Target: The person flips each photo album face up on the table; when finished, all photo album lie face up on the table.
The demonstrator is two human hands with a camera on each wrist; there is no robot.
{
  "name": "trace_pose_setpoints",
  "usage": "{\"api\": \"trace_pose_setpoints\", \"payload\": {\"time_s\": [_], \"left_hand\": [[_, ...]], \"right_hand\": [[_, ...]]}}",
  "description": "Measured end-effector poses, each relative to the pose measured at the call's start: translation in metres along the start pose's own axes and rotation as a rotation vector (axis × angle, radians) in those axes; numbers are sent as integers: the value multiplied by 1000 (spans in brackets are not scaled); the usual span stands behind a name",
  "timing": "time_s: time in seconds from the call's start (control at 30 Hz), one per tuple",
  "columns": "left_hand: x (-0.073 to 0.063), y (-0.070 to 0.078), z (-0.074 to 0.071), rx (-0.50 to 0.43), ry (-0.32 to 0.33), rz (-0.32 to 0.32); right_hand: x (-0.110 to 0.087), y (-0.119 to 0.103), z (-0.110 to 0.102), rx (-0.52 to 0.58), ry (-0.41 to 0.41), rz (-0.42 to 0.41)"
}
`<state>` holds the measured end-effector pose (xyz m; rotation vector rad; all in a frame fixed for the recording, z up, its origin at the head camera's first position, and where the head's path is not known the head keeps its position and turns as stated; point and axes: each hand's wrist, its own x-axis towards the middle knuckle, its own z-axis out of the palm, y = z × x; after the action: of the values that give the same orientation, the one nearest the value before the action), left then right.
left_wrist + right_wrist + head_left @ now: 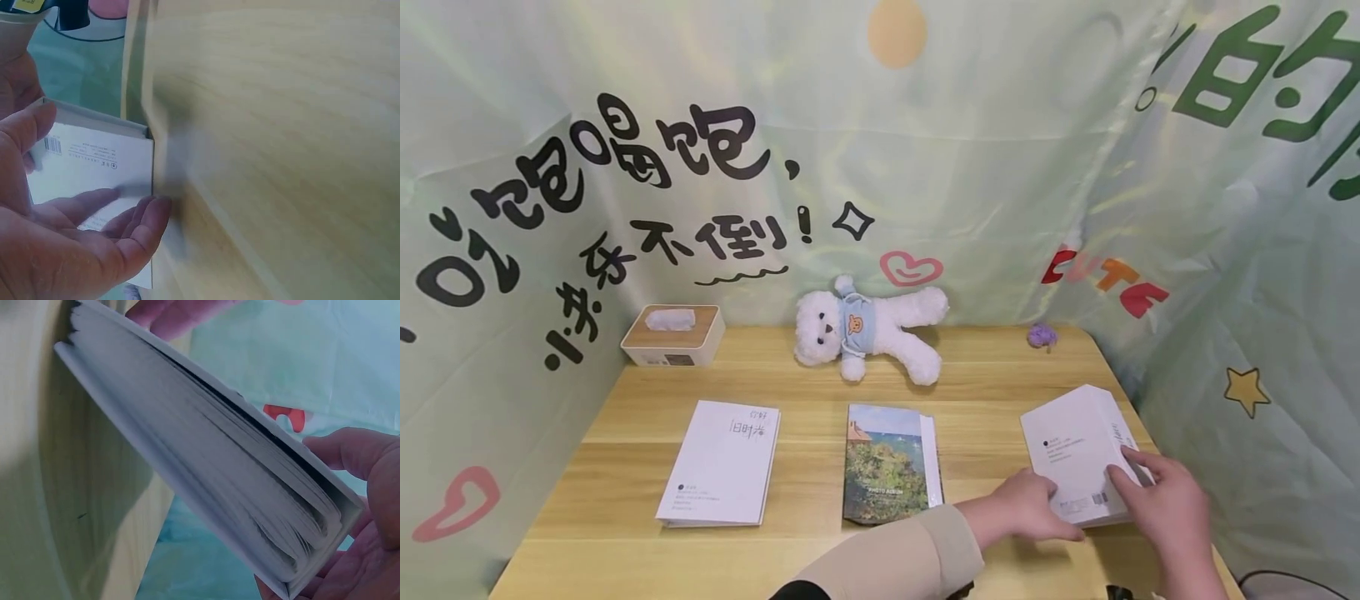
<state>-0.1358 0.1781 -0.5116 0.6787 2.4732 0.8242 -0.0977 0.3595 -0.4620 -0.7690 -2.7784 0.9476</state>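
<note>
A thick white album [1067, 442] lies at the right of the table, its spine edge lifted in the right wrist view. My right hand [1172, 504] grips the spine side, with the thumb on the cover and fingers beneath. By the album's lower left edge is my left hand [1026, 504]. In the left wrist view its fingers [140, 228] reach loosely over the cover; whether they touch it, I cannot tell. Page edges of the album [206, 444] face the right wrist camera, between its two hard covers.
An album with a painted landscape cover [883, 467] lies mid-table. Another white album [722, 462] lies at the left. Along the back are a tissue box [673, 333], a white plush bear [868, 329] and a small purple item [1041, 336]. Printed cloth [985, 167] surrounds the table.
</note>
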Motion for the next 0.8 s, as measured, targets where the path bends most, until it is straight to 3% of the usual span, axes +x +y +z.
{"api": "trace_pose_setpoints", "payload": {"time_s": [0.2,0.4,0.57,0.8], "left_hand": [[1,0,-3,-100,15,40],[1,8,-9,-194,123,91],[0,15,-12,-281,218,47],[-6,23,-16,-360,250,-49]], "right_hand": [[-4,-4,-1,25,52,-56],[-5,-11,-3,110,43,0],[-8,-21,-3,165,75,-11],[-10,-25,-6,167,86,-56]]}}
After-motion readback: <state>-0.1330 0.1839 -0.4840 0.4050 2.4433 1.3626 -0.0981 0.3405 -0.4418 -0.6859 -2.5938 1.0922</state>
